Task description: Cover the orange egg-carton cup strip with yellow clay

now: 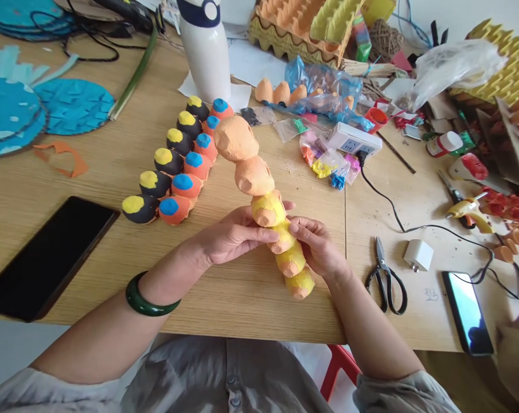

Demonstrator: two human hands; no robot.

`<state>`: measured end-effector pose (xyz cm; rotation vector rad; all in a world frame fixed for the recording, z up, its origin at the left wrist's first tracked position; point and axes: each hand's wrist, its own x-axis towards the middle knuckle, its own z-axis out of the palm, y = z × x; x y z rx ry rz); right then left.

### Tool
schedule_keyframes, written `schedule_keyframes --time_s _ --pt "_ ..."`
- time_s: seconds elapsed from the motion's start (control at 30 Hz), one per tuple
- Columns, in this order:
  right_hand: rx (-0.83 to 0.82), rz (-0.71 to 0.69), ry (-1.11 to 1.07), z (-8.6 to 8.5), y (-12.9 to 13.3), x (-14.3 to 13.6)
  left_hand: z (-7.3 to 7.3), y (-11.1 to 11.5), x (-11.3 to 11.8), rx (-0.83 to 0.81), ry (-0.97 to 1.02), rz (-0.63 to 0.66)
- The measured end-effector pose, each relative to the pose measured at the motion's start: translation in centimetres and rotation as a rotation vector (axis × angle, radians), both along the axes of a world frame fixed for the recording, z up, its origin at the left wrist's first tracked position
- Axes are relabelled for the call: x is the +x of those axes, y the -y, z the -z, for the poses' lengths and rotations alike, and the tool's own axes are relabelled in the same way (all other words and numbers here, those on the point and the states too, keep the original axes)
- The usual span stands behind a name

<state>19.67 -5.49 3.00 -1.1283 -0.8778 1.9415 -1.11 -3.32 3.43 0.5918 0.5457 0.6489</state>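
Observation:
Between my two hands, above the table, I hold a strip of egg-carton cups [254, 176], tilted with its far end to the left. Its far cups are plain peach; the nearer ones carry yellow around peach tips. My left hand [237, 234] grips it from the left, thumb on a yellow cup. From the right, my right hand [317, 244] presses its thumb against the same stretch. Just left of the strip lie a row of orange cups with blue tops [184, 182] and a row of black cups with yellow tops [155, 183].
A tablet [48, 258] lies at left, a white bottle [205, 54] behind. To the right are scissors [386, 275], a white charger [418, 255], a phone [468, 312], a power strip [354, 139] with a trailing cable, and a glue gun [469, 209]. Egg trays [293, 51] stand at the back.

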Motion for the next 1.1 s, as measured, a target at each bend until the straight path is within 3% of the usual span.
schedule_keyframes --time_s 0.27,0.53,0.9,1.1 --pt "-0.161 0.115 -0.098 0.3 -0.1 -0.4 1.4 -0.2 0.3 0.003 0.085 -0.013" --pt "-0.230 0.052 -0.124 0.1 -0.3 -0.4 0.9 0.1 1.1 0.068 0.112 -0.063" --pt "-0.258 0.043 -0.099 -0.1 -0.4 -0.9 1.3 0.1 1.2 -0.024 0.105 -0.083" --pt "-0.248 0.200 -0.148 0.5 -0.7 -1.1 0.9 0.2 1.4 0.135 0.029 -0.144"
